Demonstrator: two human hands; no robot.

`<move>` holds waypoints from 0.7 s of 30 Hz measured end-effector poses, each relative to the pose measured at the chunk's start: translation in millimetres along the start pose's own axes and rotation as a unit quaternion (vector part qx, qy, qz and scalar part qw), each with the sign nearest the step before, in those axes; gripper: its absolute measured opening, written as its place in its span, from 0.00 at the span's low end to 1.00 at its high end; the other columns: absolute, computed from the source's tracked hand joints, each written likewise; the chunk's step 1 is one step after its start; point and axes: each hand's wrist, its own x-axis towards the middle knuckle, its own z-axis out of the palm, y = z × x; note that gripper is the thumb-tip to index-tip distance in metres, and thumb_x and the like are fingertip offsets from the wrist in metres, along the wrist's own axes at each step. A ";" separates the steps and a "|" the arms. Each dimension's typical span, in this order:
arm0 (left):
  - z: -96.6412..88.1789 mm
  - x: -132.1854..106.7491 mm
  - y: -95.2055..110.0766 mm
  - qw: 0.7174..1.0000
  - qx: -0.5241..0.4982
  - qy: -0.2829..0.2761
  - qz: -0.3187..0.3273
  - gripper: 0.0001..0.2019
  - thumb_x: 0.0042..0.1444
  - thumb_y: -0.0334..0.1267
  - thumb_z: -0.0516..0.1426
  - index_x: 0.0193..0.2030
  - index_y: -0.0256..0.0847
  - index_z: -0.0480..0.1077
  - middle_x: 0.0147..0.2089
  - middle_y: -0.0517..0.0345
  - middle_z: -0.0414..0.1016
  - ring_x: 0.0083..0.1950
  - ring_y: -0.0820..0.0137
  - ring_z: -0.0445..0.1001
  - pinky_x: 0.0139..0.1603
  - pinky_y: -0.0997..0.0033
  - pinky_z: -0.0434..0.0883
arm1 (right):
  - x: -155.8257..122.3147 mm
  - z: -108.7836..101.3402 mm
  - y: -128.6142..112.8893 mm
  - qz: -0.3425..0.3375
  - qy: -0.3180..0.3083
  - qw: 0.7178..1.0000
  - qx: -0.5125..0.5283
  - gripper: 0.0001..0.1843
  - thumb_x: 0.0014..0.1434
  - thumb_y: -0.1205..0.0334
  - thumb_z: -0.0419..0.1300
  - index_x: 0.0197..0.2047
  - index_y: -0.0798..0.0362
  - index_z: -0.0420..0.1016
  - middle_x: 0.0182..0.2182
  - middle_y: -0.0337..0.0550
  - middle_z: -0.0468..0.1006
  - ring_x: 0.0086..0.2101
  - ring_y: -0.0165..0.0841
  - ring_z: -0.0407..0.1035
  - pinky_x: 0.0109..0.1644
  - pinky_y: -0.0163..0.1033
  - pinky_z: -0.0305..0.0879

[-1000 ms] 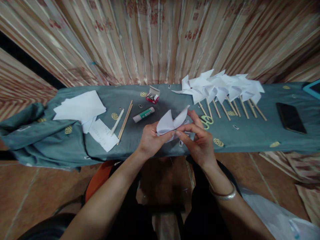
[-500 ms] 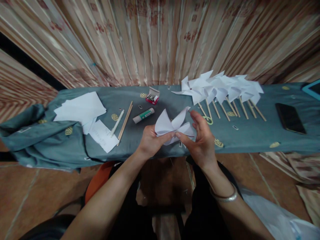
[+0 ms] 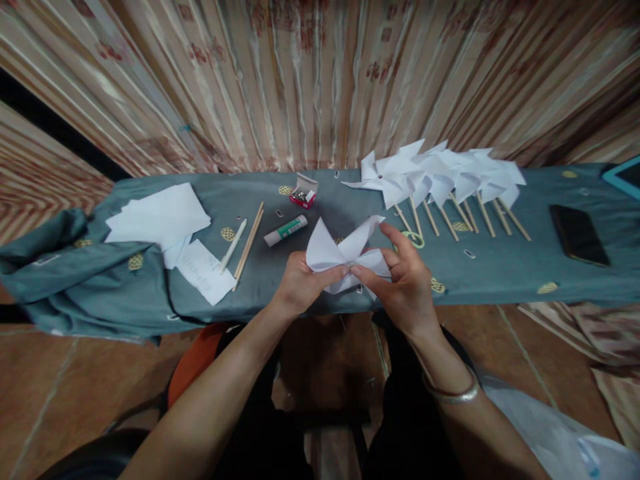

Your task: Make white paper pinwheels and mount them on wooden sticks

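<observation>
A white paper pinwheel head (image 3: 340, 252) is held between both hands above the near edge of the teal cloth-covered table (image 3: 500, 273). My left hand (image 3: 300, 283) pinches its centre from the left, thumb on top. From the right, my right hand (image 3: 407, 280) grips the same centre with thumb and fingers curled around a folded blade. A green-and-white glue stick (image 3: 286, 230) lies just beyond my left hand. Green scissors (image 3: 413, 238) lie partly hidden behind my right hand.
Several finished white pinwheels on wooden sticks (image 3: 440, 180) lie at the back right. Loose white sheets (image 3: 160, 217), a pen (image 3: 234, 245) and wooden sticks (image 3: 250, 240) sit on the left. There is a small red box (image 3: 304, 192) at the back and a black phone (image 3: 579, 234) at the right.
The folded paper has opened out into spread blades. My right hand shifted from pinching the top fold to cupping the right blade; my left hand kept its pinch.
</observation>
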 end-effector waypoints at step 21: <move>1.6 -0.5 -2.1 1.000 -0.012 0.015 0.003 0.16 0.32 0.38 0.71 0.31 0.33 0.80 0.31 0.54 0.82 0.32 0.66 0.78 0.36 0.67 0.75 | 0.5 -2.6 -1.6 0.010 0.003 1.000 -0.021 0.37 0.48 0.54 0.71 0.60 0.46 0.63 0.33 0.38 0.81 0.26 0.36 0.74 0.30 0.44 0.76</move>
